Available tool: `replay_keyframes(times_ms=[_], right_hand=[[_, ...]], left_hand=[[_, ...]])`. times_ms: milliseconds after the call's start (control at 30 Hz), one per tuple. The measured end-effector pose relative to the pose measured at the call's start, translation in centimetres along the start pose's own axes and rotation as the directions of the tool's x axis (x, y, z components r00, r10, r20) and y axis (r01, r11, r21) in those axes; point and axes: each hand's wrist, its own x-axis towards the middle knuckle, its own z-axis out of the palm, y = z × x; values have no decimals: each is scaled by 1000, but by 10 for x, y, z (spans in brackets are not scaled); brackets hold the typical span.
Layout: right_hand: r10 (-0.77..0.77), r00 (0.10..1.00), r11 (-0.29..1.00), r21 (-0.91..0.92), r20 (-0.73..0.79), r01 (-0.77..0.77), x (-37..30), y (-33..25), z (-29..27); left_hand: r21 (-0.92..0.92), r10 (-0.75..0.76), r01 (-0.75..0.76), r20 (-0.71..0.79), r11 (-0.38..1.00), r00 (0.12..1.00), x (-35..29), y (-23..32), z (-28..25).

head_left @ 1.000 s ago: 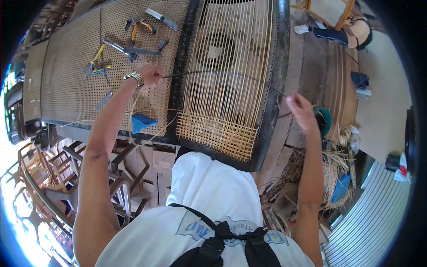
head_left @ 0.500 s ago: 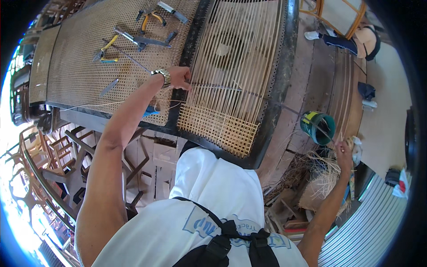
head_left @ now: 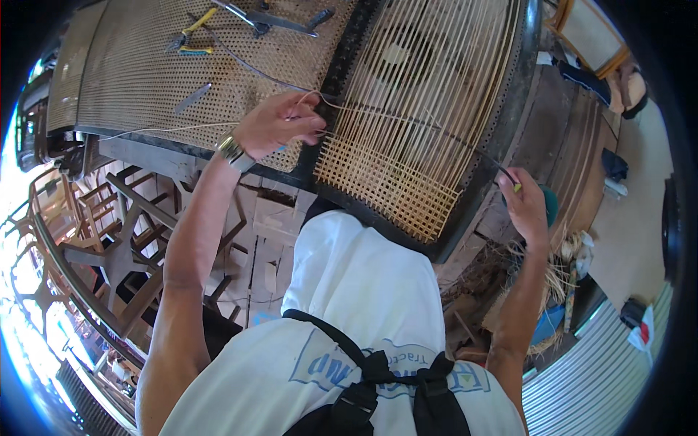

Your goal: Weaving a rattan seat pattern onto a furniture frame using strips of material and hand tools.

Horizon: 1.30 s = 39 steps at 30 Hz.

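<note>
A chair-like panel in a dark frame point(head_left: 336, 69) carries lengthwise cane strands point(head_left: 436, 65), with a woven band of cane point(head_left: 392, 182) at its near end. A long, thin dark rod point(head_left: 414, 118) passes crosswise through the strands and bows out over both sides. My right hand point(head_left: 526, 207) is closed around its right end, beyond the frame. At the frame's left edge, my left hand point(head_left: 280, 127) pinches a thin, pale cane strand point(head_left: 174, 128), which trails off to the left and loops above the fingers.
Yellow-handled pliers point(head_left: 196, 29), a knife point(head_left: 280, 23) and a small blade point(head_left: 193, 97) lie on the finished cane panel point(head_left: 138, 80). A green bucket point(head_left: 552, 206) is partly hidden behind my right hand. Wooden chair frames point(head_left: 120, 240) stand at left; cane scraps point(head_left: 556, 272) lie at right.
My right hand has moved in from beyond the bucket to the frame's right side. The rod now bends. My left hand has come nearer and turned, with the pale strand in its fingers.
</note>
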Motion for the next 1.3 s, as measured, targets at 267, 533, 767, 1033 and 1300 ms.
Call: replay_keyframes(times_ms=[267,533,767,1033,1300], right_hand=[[-121,964,988,-118,-235,95,-1,-19,24],[225,969,961,188,-104,-203,-53,41,6],[311,922,929,-129,-233,-346,-134,156,-72],[309,940,940,103,142,-325,-122,119,-38],[144,980,901,391,138,-188,-65,80,5]], left_hand=[[665,299,85,-442,742,846,-17,-26,4],[810,423,113,-412,575,807,8,-77,-2],[844,544,-51,-297,535,785,12,-75,19],[951,585,125,-274,282,763,6,-54,21],[832,403,122,-384,542,831,15,-51,4]])
